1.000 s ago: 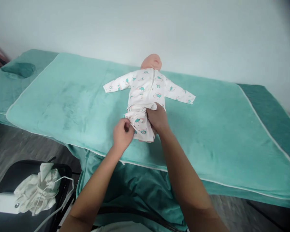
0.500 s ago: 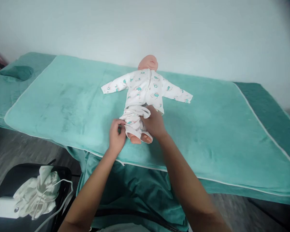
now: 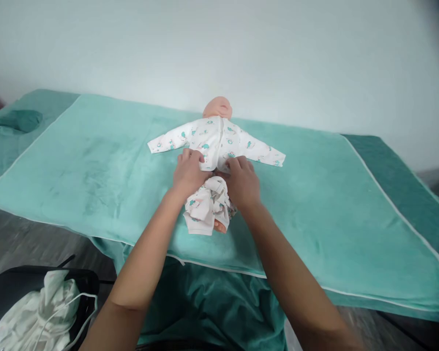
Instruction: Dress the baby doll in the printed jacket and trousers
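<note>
A baby doll (image 3: pixel 217 107) lies on its back on a teal towel (image 3: pixel 95 165), dressed in a white printed shirt (image 3: pixel 215 139) and matching trousers (image 3: pixel 207 207). My left hand (image 3: pixel 188 173) and my right hand (image 3: pixel 243 183) rest at the doll's waist, fingers curled on the cloth where shirt hem and trouser band meet. The trousers are bunched below my hands, and one bare foot (image 3: pixel 221 225) pokes out at the bottom.
The towel covers a table with a darker green sheet (image 3: pixel 398 170) at the right and a green pillow (image 3: pixel 16 119) at far left. A black stand (image 3: pixel 7 292) at lower left holds crumpled white cloth (image 3: pixel 36 312) and a white cable. A pale wall stands behind.
Both hands moved up from the doll's legs to its waist. The trouser legs now cover more of the legs, with one foot showing. The camera tilted slightly down.
</note>
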The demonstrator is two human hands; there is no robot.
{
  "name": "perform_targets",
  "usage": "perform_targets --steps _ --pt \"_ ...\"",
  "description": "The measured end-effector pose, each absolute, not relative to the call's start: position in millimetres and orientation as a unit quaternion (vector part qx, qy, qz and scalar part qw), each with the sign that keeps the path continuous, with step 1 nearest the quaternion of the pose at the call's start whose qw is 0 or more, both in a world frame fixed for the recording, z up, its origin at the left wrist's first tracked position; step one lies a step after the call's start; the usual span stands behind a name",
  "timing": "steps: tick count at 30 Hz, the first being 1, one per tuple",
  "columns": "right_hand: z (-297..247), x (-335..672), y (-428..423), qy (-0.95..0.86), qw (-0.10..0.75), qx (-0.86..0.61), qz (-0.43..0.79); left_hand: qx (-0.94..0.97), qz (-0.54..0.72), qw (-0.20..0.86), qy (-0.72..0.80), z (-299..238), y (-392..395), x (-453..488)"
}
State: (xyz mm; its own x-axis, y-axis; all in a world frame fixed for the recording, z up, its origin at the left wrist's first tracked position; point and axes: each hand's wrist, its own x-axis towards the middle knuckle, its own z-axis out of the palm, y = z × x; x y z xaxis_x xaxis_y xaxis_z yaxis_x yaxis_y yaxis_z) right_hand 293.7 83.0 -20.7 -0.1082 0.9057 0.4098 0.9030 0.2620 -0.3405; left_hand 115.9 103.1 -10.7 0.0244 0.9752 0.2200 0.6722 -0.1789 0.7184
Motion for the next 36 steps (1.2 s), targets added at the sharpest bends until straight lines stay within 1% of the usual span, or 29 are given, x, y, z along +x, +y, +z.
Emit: perform_targets --steps 2,4,5,7,10,11,12,14,16,18,19,20,22,24,25,29,32,36 --pt "-18.8 286.7 91.4 -0.746 0.257 -0.615 -0.010 0.714 0.294 0.145 0.619 -6.4 102.1 123.4" --pt "-18.0 283.1 95.6 -0.740 0.285 -0.609 0.005 0.733 0.274 0.088 0.616 -4.0 96.2 125.7" --pt "-18.5 283.8 96.6 -0.725 0.321 -0.608 0.029 0.736 0.278 0.073 0.613 -3.8 93.1 124.6" --pt "-22.0 292.4 97.9 -0.656 0.434 -0.605 0.121 0.726 0.316 0.064 0.607 -6.2 89.5 117.5" --pt "-34.3 326.4 100.8 -0.466 0.622 -0.561 0.285 0.654 0.441 0.085 0.609 -18.5 93.2 95.3" --pt "-40.1 341.9 101.7 -0.405 0.660 -0.547 0.318 0.609 0.491 0.100 0.614 -24.8 96.2 85.6" --pt "-46.2 358.0 102.1 -0.356 0.679 -0.551 0.329 0.558 0.538 0.123 0.620 -31.7 99.5 75.7" --pt "-58.2 386.0 100.4 -0.300 0.664 -0.612 0.307 0.442 0.610 0.182 0.632 -45.7 105.0 57.8" --pt "-66.6 400.2 94.5 -0.310 0.642 -0.664 0.225 0.364 0.648 0.223 0.631 -56.4 106.5 47.2" --pt "-69.9 396.2 84.9 -0.373 0.624 -0.671 0.144 0.377 0.646 0.254 0.614 -61.2 102.7 46.2" --pt "-69.8 388.3 79.4 -0.418 0.610 -0.659 0.139 0.418 0.623 0.284 0.597 -61.5 99.1 48.6" --pt "-69.0 378.0 73.6 -0.465 0.588 -0.641 0.162 0.466 0.587 0.329 0.574 -61.1 94.7 51.9" --pt "-66.7 355.9 62.4 -0.558 0.524 -0.589 0.259 0.537 0.505 0.435 0.517 -59.4 85.0 58.1" --pt "-65.3 339.5 52.5 -0.622 0.471 -0.532 0.329 0.550 0.461 0.513 0.470 -59.2 76.0 60.2" --pt "-65.3 334.9 48.1 -0.638 0.463 -0.510 0.344 0.543 0.454 0.540 0.454 -59.8 72.1 59.3" --pt "-68.6 334.5 33.1 -0.641 0.504 -0.454 0.359 0.521 0.422 0.615 0.415 -63.5 57.9 49.7" --pt "-70.5 337.2 21.5 -0.644 0.536 -0.451 0.306 0.512 0.409 0.629 0.418 -65.1 46.6 44.6" --pt "-69.1 335.3 8.3 -0.671 0.512 -0.475 0.249 0.499 0.392 0.655 0.411 -66.2 34.1 42.5"
